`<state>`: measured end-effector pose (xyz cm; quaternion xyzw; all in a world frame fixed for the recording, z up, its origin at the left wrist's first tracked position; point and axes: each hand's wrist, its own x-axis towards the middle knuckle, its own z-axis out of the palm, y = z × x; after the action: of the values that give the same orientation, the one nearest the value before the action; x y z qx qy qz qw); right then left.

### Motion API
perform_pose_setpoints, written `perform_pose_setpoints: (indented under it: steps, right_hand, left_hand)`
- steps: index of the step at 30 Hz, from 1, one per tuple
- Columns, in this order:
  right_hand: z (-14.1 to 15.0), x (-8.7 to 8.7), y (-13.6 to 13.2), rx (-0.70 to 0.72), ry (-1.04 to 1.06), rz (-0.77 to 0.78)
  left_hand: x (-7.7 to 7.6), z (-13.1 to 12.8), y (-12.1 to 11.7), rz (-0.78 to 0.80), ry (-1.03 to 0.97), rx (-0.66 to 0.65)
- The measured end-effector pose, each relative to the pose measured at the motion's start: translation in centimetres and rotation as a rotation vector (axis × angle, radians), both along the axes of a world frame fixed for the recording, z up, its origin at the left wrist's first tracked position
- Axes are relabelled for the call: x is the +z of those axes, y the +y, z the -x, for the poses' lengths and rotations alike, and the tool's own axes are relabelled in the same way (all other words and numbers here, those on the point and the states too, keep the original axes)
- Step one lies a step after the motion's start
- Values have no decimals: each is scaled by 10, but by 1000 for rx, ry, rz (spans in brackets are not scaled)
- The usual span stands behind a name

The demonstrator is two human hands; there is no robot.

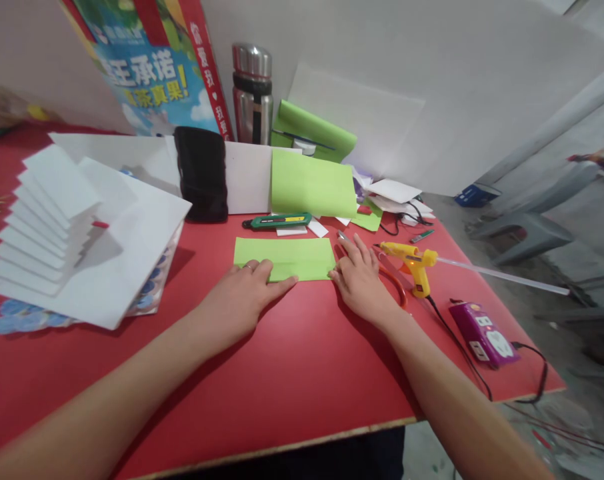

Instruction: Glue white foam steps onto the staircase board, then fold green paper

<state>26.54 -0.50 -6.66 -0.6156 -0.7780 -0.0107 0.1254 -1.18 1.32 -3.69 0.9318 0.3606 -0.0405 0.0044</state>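
Note:
A folded strip of light green paper [302, 251] lies on the red table in front of me. My left hand [249, 290] is on its left part, fingers curled against it and thumb stretched along the near edge. A ring is on one finger. My right hand [358, 279] rests at the strip's right end, thumb at the near corner and the other fingers stretched forward. Under and beside that hand show a silver tip and an orange-red curved handle [401, 291], partly hidden. Just beyond the strip lies a green utility knife [278, 221].
A yellow glue gun [413, 261] with a glue stick and a purple power strip [485, 335] stand right. White pleated paper [47, 227] is left. Behind are a black phone [201, 175], a green sheet [312, 183], a steel flask [253, 93] and a printed bag [152, 73].

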Motion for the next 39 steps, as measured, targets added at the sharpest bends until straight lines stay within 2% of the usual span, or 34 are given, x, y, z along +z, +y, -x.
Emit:
perform_pose_setpoints:
  steps: [10, 21, 24, 27, 29, 31, 34, 35, 39]
  right_hand:
    - [-1, -1, -1, -21, -16, 4]
    - [-1, -12, -2, -107, -35, -88]
    - [-4, -7, 0, -93, -11, -105]
    - [-4, 9, -4, -21, 77, -180]
    - [0, 21, -14, 75, 138, -215]
    - [9, 28, -29, 205, 133, -166]
    - [25, 26, -51, 411, 27, -30]
    - [30, 23, -56, 440, -1, -11]
    - [40, 12, -60, 406, -41, -1]
  left_hand:
    - [0, -1, -1, -4, -5, -4]
    - [3, -6, -1, 15, 38, 8]
    - [5, -7, -1, 23, 42, 15]
    - [7, -8, -2, 37, 18, 29]
    - [7, -7, -2, 45, -3, 26]
    - [6, -6, -2, 32, -17, 19]
    - [5, -5, -2, 2, -33, 17]
    - [5, -5, -3, -1, -38, 18]
    - [6, -7, -2, 2, -40, 21]
